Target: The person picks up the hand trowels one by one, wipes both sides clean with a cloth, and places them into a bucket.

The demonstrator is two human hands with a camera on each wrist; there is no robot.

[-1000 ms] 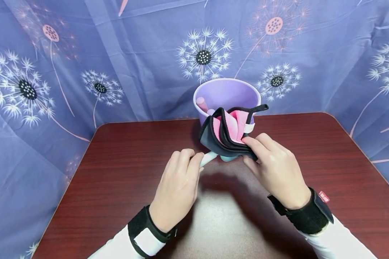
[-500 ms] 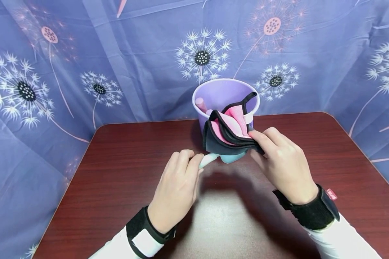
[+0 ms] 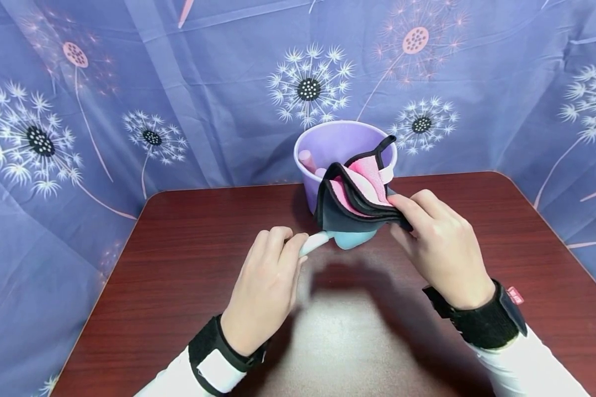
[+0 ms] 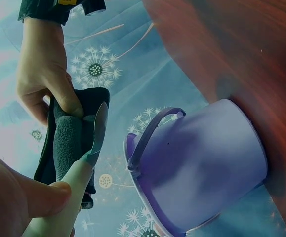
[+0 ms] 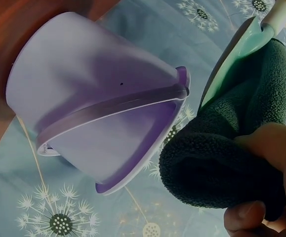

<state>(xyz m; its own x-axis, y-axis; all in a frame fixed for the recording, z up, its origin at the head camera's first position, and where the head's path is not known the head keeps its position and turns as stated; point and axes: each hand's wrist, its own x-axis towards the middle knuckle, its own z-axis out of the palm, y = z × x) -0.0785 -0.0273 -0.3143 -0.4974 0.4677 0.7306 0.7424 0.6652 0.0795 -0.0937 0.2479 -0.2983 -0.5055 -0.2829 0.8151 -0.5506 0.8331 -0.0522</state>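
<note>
My left hand (image 3: 265, 286) grips the white handle of a small shovel (image 3: 316, 242), whose light blue blade shows just below the cloth. In the left wrist view, the thumb lies along the handle (image 4: 66, 197). My right hand (image 3: 442, 248) pinches a folded cloth (image 3: 347, 218), dark grey outside and pink inside, with black trim, a loop and a white label. Seen from the right wrist, the cloth (image 5: 222, 153) lies against the shovel blade (image 5: 239, 57) and hides part of it. Both are held above the table, in front of the bucket.
A purple bucket (image 3: 308, 190) with a handle stands at the table's back edge. Inside are pink, stick-like ends (image 3: 306, 160). Behind the dark red wooden table (image 3: 193, 248) hangs a blue curtain (image 3: 218, 82) with dandelion prints.
My right hand and the cloth have moved right and slightly up, uncovering more of the blue blade. The loop has swung up and left. My left hand has shifted slightly left.
</note>
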